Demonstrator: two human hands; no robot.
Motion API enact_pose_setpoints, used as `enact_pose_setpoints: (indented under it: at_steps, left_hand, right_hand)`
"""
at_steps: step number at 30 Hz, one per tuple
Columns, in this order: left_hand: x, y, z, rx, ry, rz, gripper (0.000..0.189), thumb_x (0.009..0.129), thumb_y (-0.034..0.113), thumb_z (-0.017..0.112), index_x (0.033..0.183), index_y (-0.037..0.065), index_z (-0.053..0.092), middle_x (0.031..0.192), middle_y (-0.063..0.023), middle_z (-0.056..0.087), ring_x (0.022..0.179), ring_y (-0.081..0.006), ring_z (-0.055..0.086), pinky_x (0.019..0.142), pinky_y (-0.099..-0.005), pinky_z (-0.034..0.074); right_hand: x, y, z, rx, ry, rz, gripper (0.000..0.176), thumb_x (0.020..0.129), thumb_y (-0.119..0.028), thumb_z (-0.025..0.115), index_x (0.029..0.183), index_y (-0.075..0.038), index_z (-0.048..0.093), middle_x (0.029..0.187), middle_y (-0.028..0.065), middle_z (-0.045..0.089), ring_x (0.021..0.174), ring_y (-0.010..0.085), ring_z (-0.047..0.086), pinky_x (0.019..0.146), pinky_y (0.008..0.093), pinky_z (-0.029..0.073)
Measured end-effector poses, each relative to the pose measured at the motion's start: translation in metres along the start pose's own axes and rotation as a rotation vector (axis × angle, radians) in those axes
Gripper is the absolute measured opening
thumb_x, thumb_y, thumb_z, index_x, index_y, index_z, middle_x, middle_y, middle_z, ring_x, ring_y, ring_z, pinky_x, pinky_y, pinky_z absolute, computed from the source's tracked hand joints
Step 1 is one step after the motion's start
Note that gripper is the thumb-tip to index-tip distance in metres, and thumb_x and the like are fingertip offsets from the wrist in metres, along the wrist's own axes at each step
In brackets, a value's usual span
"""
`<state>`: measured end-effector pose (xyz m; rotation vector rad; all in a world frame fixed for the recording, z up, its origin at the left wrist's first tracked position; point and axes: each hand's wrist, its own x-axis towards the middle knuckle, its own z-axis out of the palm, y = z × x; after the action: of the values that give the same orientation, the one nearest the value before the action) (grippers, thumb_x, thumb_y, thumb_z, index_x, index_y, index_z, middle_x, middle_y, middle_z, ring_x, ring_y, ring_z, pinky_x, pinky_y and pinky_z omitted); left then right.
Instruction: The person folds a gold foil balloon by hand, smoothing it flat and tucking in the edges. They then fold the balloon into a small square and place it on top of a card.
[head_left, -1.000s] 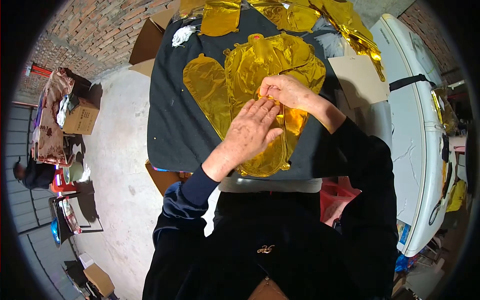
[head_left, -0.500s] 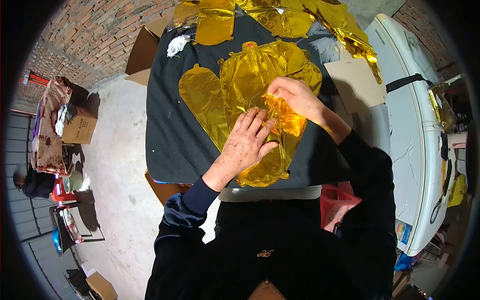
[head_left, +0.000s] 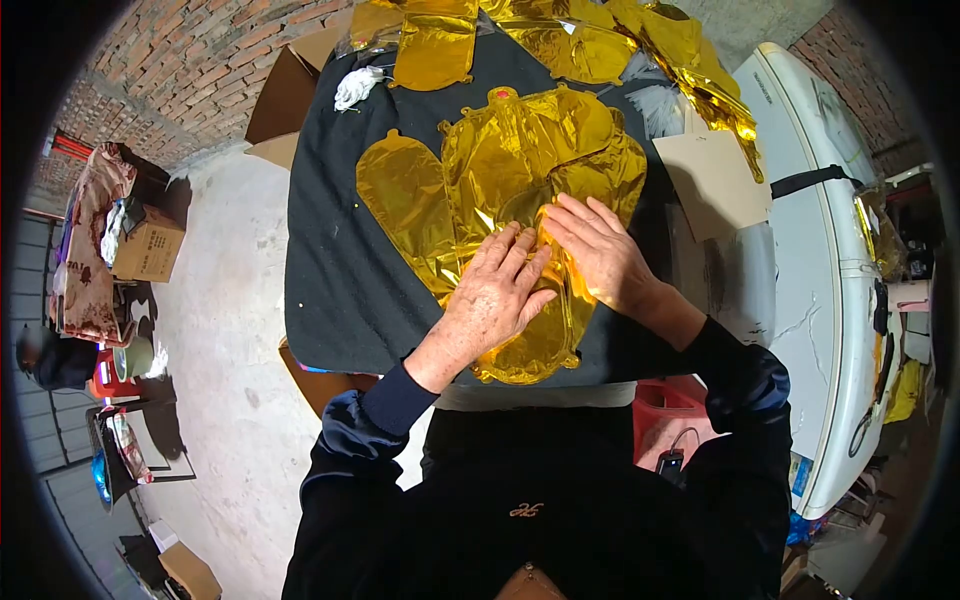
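A flat gold foil balloon [head_left: 500, 150] lies on the black cloth [head_left: 335, 260] in front of me, with a rounded lobe spread out at its left and folded layers at its right. My left hand [head_left: 497, 285] rests flat on the middle of the foil, fingers stretched forward. Just to its right, my right hand [head_left: 603, 250] lies on the foil too, its fingers extended and a little apart. Neither hand grips anything. Part of the foil is hidden under both palms. A small red spot shows at the balloon's top.
More gold foil pieces [head_left: 437, 45] lie along the far edge. A white crumpled cloth [head_left: 358, 88] sits at the far left of the table. On the right are a cardboard sheet [head_left: 708, 185] and a white appliance [head_left: 825, 300]. An open carton [head_left: 290, 105] stands behind left.
My right hand has gone from pinching up the foil to lying flat on it, lower and nearer my left hand. The right side of the foil is folded flatter. My left hand stays in place.
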<state>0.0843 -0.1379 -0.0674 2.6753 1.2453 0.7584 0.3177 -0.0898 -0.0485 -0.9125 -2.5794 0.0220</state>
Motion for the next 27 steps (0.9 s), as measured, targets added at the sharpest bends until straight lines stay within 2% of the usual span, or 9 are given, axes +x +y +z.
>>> enact_pose_setpoints:
  at_steps: [9,15,18,21,24,25,27]
  left_hand:
    - [-0.001,0.0,0.002,0.046,0.004,0.001,0.056,0.097,0.041,0.07,0.134,0.0,0.067,0.143,-0.0223,0.06,0.14,-0.0388,0.052,0.118,-0.0508,0.04]
    - [-0.002,0.0,0.001,0.064,-0.012,0.012,0.057,0.097,0.042,0.069,0.134,-0.001,0.067,0.143,-0.023,0.06,0.14,-0.0393,0.052,0.118,-0.0509,0.04]
    - [-0.002,-0.001,0.002,0.058,-0.001,0.015,0.057,0.097,0.042,0.069,0.134,-0.001,0.067,0.143,-0.0228,0.06,0.14,-0.0396,0.051,0.117,-0.0508,0.041]
    - [-0.003,-0.001,0.002,0.059,0.003,0.017,0.057,0.097,0.042,0.07,0.135,0.0,0.067,0.143,-0.0227,0.06,0.14,-0.0392,0.051,0.117,-0.0505,0.041]
    - [-0.003,-0.001,0.001,0.066,0.001,0.022,0.057,0.097,0.042,0.069,0.136,0.0,0.067,0.143,-0.0222,0.06,0.14,-0.0389,0.051,0.117,-0.0499,0.041]
    - [-0.003,-0.001,0.001,0.071,0.002,0.021,0.057,0.098,0.042,0.068,0.136,0.0,0.067,0.143,-0.022,0.06,0.14,-0.0388,0.051,0.118,-0.0497,0.04]
    - [-0.004,0.0,0.001,0.077,0.003,0.021,0.057,0.099,0.043,0.066,0.136,0.001,0.067,0.144,-0.0216,0.06,0.141,-0.0386,0.05,0.119,-0.0493,0.039]
  right_hand:
    - [0.004,0.009,0.003,-0.007,0.02,-0.01,0.046,0.088,-0.009,0.063,0.133,0.001,0.065,0.145,0.0154,0.062,0.143,0.0322,0.052,0.121,0.0528,0.033]
    - [0.02,0.02,0.013,-0.123,-0.01,-0.003,0.047,0.087,-0.009,0.063,0.133,-0.001,0.066,0.145,0.0128,0.062,0.143,0.0277,0.051,0.122,0.0499,0.032]
    - [0.024,0.025,0.021,-0.194,0.036,-0.003,0.047,0.086,-0.009,0.064,0.132,-0.001,0.066,0.143,0.0115,0.062,0.141,0.0292,0.052,0.121,0.0481,0.033]
    - [0.034,0.031,0.015,-0.162,0.119,0.019,0.039,0.085,-0.008,0.068,0.123,-0.001,0.068,0.128,0.0118,0.066,0.125,0.0321,0.058,0.11,0.0459,0.043]
    - [0.034,0.041,0.029,-0.061,0.358,0.223,0.028,0.083,-0.007,0.073,0.111,-0.002,0.068,0.109,0.0113,0.064,0.107,0.0331,0.06,0.096,0.0447,0.049]
    - [0.033,0.051,0.036,-0.176,0.431,0.183,0.025,0.083,-0.009,0.077,0.105,-0.003,0.066,0.102,0.0105,0.06,0.096,0.0328,0.059,0.086,0.0445,0.05]
    - [0.037,0.064,0.051,-0.22,0.474,0.224,0.023,0.084,-0.016,0.079,0.1,-0.003,0.068,0.101,0.0115,0.062,0.093,0.0342,0.061,0.085,0.0448,0.051]
